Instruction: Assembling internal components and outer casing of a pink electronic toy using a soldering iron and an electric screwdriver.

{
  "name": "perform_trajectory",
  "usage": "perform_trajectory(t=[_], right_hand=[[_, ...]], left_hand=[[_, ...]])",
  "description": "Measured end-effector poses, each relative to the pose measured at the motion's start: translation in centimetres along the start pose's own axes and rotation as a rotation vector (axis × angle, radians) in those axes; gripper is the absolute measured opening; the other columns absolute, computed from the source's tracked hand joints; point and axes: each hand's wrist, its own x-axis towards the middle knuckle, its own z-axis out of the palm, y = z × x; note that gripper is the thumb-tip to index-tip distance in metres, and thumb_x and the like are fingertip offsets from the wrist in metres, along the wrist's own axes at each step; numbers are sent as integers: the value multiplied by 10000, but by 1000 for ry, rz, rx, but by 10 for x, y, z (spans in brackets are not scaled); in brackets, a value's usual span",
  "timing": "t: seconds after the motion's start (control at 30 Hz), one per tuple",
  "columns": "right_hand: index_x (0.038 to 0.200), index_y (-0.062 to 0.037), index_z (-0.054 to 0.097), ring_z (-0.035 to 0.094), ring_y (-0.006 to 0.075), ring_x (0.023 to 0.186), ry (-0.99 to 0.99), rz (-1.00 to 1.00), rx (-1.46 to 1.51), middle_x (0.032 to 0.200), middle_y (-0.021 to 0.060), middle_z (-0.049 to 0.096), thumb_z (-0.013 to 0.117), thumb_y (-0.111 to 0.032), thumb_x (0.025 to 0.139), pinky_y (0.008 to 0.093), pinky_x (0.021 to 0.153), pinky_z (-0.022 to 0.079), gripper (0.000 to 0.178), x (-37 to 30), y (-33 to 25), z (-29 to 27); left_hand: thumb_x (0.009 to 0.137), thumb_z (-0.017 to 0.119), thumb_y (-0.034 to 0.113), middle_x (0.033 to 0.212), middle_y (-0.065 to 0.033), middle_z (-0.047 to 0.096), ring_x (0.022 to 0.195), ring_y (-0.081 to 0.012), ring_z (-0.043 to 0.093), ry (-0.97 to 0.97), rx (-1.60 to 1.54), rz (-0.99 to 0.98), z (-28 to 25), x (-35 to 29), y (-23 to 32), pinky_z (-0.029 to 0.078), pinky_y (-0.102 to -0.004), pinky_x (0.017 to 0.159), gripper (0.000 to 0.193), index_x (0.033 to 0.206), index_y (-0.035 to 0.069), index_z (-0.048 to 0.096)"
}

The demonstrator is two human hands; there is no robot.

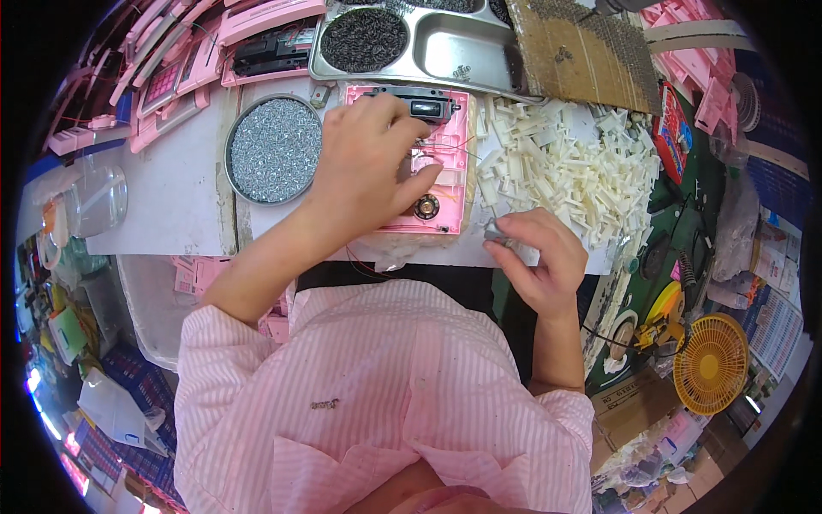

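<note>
A pink plastic housing [454, 201] lies on the white worktop in front of me. It has a black mechanism with a dark window [431, 109] along its far edge, thin wires, and a round speaker-like part [426, 206] near its front. My left hand [364, 158] reaches over the housing's left side, thumb and fingers apart; some fingertips are hidden behind the hand. To the right of the housing, my right hand [544, 257] pinches a small grey block [494, 231] between thumb and forefinger. Its exact kind is too small to make out.
A round tray of small silver screws [274, 150] sits left of the housing. White plastic pieces [574, 167] are heaped on the right. Behind stands a metal compartment tray [471, 51] with dark screws, beside cardboard [586, 51]. Pink casings [171, 81] are stacked far left.
</note>
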Motion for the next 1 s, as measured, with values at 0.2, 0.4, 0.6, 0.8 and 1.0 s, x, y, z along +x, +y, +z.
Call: perform_trajectory(t=[0.2,0.4,0.6,0.8,1.0], right_hand=[[1016,9,681,674,255,716,59,23,-4,869,136,714,845,26,713,322,627,520,346,-9,5,-9],[1013,8,693,688,247,735,87,105,-51,881,139,719,840,30,718,315,652,533,331,-11,4,-12],[1053,0,684,695,256,790,63,231,-91,977,131,726,796,-30,796,333,705,551,282,-3,8,-9],[1055,-29,673,542,366,1162,-101,60,-308,1273,160,622,731,-116,850,453,990,449,230,46,30,28],[1030,-63,697,386,441,1294,-144,77,-403,1384,167,544,753,-173,824,510,1081,352,240,58,46,45]], left_hand=[[792,740,261,903,-30,535,925,-220,543,-67,254,104,18,13,5,349,-421,895,167,890,126,727],[788,715,212,902,-31,543,928,-222,544,-178,345,196,23,27,10,363,-415,887,104,810,117,680],[830,676,96,965,-85,582,953,-261,564,-36,12,254,8,-8,-12,402,-419,900,126,935,70,613],[892,646,46,972,-91,589,901,-279,581,120,-443,-212,4,-36,-27,424,-393,836,78,949,39,593],[874,663,46,946,-87,609,876,-280,597,238,-422,-176,9,-32,-28,435,-390,764,79,928,32,607]])
